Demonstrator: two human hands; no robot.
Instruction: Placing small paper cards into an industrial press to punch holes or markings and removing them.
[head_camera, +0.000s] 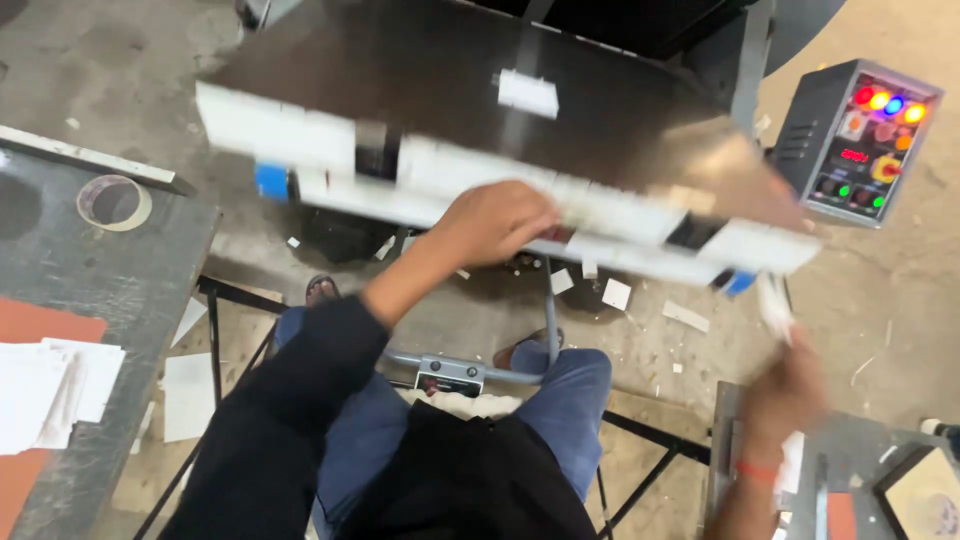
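under the left hand (497, 222) runs the front edge of a dark metal worktop (450, 80), lined with a long white strip (420, 165) of blocks. that strip's long axis slants from up-left of the grip down to its right, ending near a blue tab (738, 283); another blue tab (271, 181) sits at the far end, well to the left of the grip. the left grip is curled over the strip about midway along it, knuckles up, fingers folded down on the edge; whether they clamp it or only press on it cannot be told, as the fingertips are hidden.

the right hand (785, 395) is blurred, low and right of the strip's end, with its grip closed round a small white piece (775, 305) that stands upright above the fingers, long axis pointing toward the worktop's corner. a second white bit shows below the wrist, near an orange band.

beyond the right grip, up and away, stands a grey control box (860, 140) with coloured lamps, apart from the worktop's corner. open floor (640, 340) littered with white scraps lies between both grips and the knees, leaving room beneath the edge. left of the left arm a side worktop (90, 290) carries a tape roll (114, 202) and a stack of white sheets (55, 385).
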